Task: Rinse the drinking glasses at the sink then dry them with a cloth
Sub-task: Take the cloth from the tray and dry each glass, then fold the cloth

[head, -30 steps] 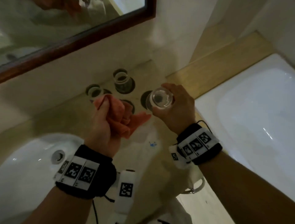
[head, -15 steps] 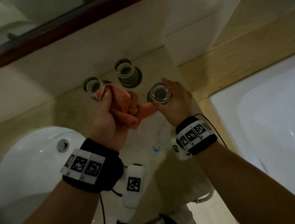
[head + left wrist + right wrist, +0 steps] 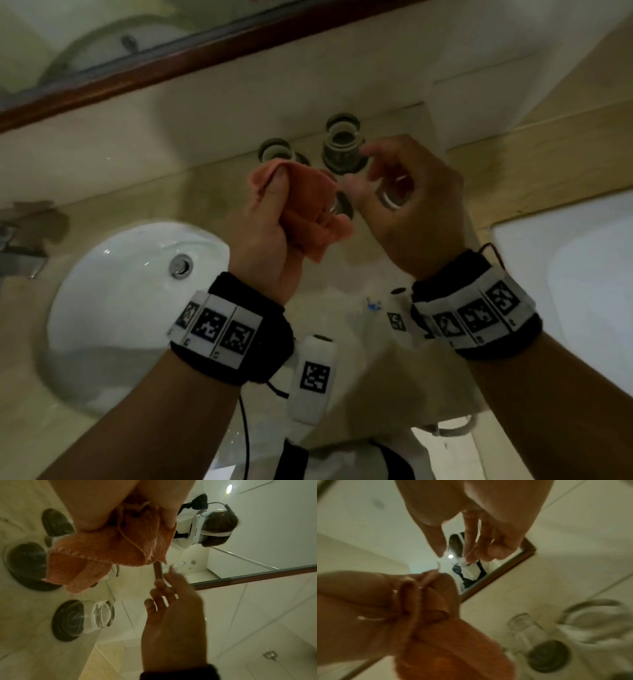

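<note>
Head view: left hand [image 3: 270, 222] fingers clutch fuzzy orange cloth [image 3: 308, 205]; right hand [image 3: 411, 212] fingers loose, empty.

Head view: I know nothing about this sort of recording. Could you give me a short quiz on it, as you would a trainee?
1. True or false: the right hand holds a glass.
2. What does the left hand grip? A) a sponge B) a cloth C) a glass
3. In the head view, on which side of the hands is the sink?

Key: 1. False, it holds nothing. 2. B. 3. Left.
</note>
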A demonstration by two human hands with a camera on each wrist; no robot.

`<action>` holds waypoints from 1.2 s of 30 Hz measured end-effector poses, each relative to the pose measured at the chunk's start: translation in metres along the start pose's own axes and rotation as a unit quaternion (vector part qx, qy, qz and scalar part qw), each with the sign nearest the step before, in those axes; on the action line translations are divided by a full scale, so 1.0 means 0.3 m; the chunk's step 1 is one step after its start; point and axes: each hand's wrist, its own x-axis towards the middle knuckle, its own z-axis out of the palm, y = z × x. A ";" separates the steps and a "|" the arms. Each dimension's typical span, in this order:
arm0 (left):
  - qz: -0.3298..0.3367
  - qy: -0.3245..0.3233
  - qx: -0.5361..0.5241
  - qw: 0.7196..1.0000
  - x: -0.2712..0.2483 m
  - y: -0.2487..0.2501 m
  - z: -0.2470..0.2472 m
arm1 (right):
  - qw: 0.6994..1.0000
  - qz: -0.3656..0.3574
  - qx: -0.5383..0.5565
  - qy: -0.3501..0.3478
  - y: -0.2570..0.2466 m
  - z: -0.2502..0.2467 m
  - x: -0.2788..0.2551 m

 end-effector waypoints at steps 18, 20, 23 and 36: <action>0.120 -0.068 0.041 0.990 -0.402 0.488 -0.513 | 0.989 -0.047 0.063 -0.122 -0.737 0.376 -0.118; 0.128 -0.042 0.078 0.988 -0.438 0.545 -0.601 | 0.991 -0.030 0.089 -0.099 -0.805 0.421 -0.123; 0.146 0.002 0.161 0.976 -0.468 0.620 -0.749 | 0.991 0.001 0.132 -0.027 -0.876 0.493 -0.124; 0.177 0.127 0.344 0.914 -0.529 0.713 -1.042 | 0.999 -0.002 -0.054 -0.002 -1.015 0.712 -0.166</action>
